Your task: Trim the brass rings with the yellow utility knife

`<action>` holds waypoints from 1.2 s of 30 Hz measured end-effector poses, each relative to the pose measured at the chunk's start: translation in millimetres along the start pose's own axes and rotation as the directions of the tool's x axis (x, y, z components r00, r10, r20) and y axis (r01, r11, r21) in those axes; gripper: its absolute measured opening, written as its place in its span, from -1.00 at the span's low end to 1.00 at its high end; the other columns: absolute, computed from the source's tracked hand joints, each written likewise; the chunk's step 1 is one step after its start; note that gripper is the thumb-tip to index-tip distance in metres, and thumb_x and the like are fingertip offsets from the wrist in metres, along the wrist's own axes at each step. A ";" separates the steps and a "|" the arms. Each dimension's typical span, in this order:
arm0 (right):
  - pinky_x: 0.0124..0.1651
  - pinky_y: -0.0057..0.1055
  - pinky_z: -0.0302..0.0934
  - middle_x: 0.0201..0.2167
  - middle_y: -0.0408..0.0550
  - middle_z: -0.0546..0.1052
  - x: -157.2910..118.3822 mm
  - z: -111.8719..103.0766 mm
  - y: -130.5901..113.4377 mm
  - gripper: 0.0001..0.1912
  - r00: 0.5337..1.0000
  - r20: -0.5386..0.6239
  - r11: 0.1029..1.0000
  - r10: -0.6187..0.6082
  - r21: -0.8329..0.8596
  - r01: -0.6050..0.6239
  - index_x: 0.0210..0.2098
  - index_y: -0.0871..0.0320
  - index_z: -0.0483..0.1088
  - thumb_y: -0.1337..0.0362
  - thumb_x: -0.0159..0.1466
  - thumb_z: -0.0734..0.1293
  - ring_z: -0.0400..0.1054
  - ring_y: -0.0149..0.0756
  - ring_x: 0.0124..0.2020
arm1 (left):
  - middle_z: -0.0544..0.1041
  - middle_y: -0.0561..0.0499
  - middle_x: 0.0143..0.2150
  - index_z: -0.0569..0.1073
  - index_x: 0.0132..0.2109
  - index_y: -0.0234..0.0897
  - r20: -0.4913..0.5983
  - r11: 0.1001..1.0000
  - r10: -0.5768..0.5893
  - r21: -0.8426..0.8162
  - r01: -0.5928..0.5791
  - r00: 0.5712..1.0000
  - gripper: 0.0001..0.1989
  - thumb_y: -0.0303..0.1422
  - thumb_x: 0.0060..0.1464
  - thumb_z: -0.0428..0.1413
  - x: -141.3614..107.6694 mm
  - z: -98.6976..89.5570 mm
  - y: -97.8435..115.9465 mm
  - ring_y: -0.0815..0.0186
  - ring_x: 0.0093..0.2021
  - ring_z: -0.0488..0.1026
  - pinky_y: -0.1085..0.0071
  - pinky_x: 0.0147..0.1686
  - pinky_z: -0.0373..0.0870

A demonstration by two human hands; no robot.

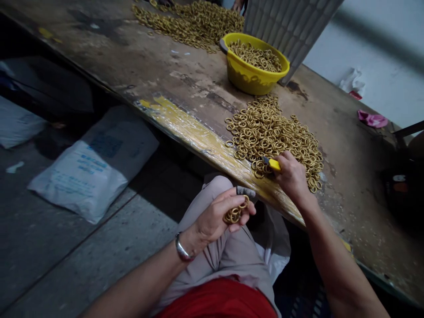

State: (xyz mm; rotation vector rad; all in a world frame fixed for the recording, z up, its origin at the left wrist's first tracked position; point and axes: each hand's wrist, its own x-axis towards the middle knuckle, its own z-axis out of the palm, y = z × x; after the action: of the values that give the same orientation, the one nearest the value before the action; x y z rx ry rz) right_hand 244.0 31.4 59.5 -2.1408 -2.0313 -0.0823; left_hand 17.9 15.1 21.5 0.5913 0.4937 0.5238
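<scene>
Rings (274, 132) | left hand (210, 218): fingers curled round several | right hand (292, 177): clenched on yellow cutter (274, 165) | best kept shallow, blade (266, 160) angled off fingertips

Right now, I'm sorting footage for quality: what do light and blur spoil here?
Head view: glare streaks the plastic film; shadow crosses the white sack; the dark object at far right loses detail; the far rings look slightly soft.

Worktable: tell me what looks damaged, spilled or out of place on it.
The tabletop is stained and scuffed, and the film along its near edge is wrinkled. A crumpled pink scrap lies apart from the ring heap. That heap, beside the yellow basin, resembles a spill, but may be deliberate.
</scene>
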 end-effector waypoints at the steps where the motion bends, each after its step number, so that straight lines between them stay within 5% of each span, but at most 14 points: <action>1: -0.33 -0.40 0.12 -0.27 0.00 0.44 -2.4 -2.9 0.6 -0.84 0.999 -0.032 0.993 -0.036 0.114 0.039 -0.24 0.19 0.48 0.39 0.26 0.25 0.32 -0.28 -0.33 | 0.51 -0.08 -0.34 0.39 -0.29 -0.36 -0.023 1.000 0.015 -0.001 -0.015 1.000 -0.69 -0.17 0.05 0.21 1.7 -0.9 0.8 0.48 -0.55 0.32 0.64 -0.73 0.08; 6: -0.22 -0.40 0.22 -0.36 -0.08 0.45 -29.3 -21.6 -12.9 -0.84 0.978 0.013 0.734 -0.210 0.663 0.148 -0.32 0.14 0.43 0.25 0.36 0.27 0.35 -0.32 -0.32 | 0.51 0.03 -0.42 0.38 -0.23 -0.30 -0.130 0.993 0.101 0.076 -0.092 0.986 -0.70 -0.20 0.05 0.26 6.7 -0.4 2.0 0.49 -0.59 0.32 0.67 -0.75 0.07; 9: -0.24 -0.40 0.23 -0.37 -0.09 0.45 -44.2 -27.3 -25.2 -0.83 0.962 0.064 0.628 -0.265 0.769 0.122 -0.30 0.14 0.43 0.22 0.37 0.28 0.35 -0.33 -0.33 | 0.54 -0.02 -0.36 0.41 -0.19 -0.32 -0.058 0.993 0.078 0.091 -0.073 0.995 -0.68 -0.18 0.05 0.26 4.0 4.4 0.2 0.49 -0.58 0.32 0.66 -0.75 0.10; 13: -0.25 -0.40 0.23 -0.38 -0.09 0.44 -58.7 -27.0 -36.2 -0.83 0.956 0.028 0.601 -0.293 0.782 0.162 -0.32 0.13 0.43 0.24 0.38 0.27 0.35 -0.33 -0.33 | 0.53 -0.05 -0.35 0.46 -0.24 -0.39 -0.002 0.995 -0.011 0.101 0.011 1.000 -0.64 -0.19 -0.04 0.32 -3.2 12.6 -3.1 0.50 -0.55 0.33 0.65 -0.72 0.15; 18: -0.25 -0.41 0.22 -0.30 -0.04 0.45 -86.5 -22.5 -44.3 -0.82 0.979 -0.051 0.790 -0.196 0.583 0.188 -0.14 0.13 0.44 0.42 0.30 0.25 0.37 -0.29 -0.29 | 0.45 0.03 -0.45 0.46 -0.32 -0.40 -0.037 0.977 0.093 0.197 -0.084 0.995 -0.64 -0.17 -0.06 0.32 -13.2 19.9 -6.3 0.50 -0.57 0.27 0.60 -0.68 0.15; 23: -0.30 -0.42 0.17 -0.26 -0.03 0.47 -108.2 -22.0 -48.7 -0.61 0.987 0.081 0.959 -0.140 0.258 0.115 -0.12 0.15 0.43 0.56 0.10 0.24 0.37 -0.27 -0.32 | 0.32 0.14 -0.57 0.39 -0.37 -0.35 0.004 0.879 0.215 0.436 -0.195 0.977 -0.68 -0.16 0.08 0.22 -21.2 21.8 -8.6 0.51 -0.62 0.20 0.55 -0.63 0.12; 30: -0.39 -0.43 0.03 -0.27 -0.03 0.49 -102.9 -22.0 -55.3 -0.75 0.978 0.205 0.998 -0.041 -0.036 0.050 -0.16 0.15 0.43 0.49 0.20 0.26 0.35 -0.30 -0.39 | 0.28 0.15 -0.55 0.38 -0.39 -0.31 0.087 0.744 0.288 0.607 -0.280 0.954 -0.82 -0.33 0.13 0.15 -24.6 25.2 0.1 0.47 -0.54 0.16 0.53 -0.53 0.13; 36: -0.39 -0.38 -0.02 -0.36 0.03 0.50 -77.8 -2.6 -12.7 -0.80 0.964 0.102 0.955 0.247 -0.196 -0.224 -0.28 0.20 0.42 0.50 0.22 0.20 0.32 -0.27 -0.43 | 0.33 0.08 -0.48 0.36 -0.45 -0.32 0.188 0.762 0.206 0.585 -0.279 0.960 -0.82 -0.42 0.07 0.17 -41.1 22.9 8.9 0.44 -0.45 0.22 0.51 -0.44 0.20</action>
State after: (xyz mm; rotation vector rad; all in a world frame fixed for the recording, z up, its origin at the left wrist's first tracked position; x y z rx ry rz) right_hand 226.9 -45.0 50.1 -2.5475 -1.8782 -0.1059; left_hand -3.1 -11.7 55.3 1.3186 0.4775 0.5733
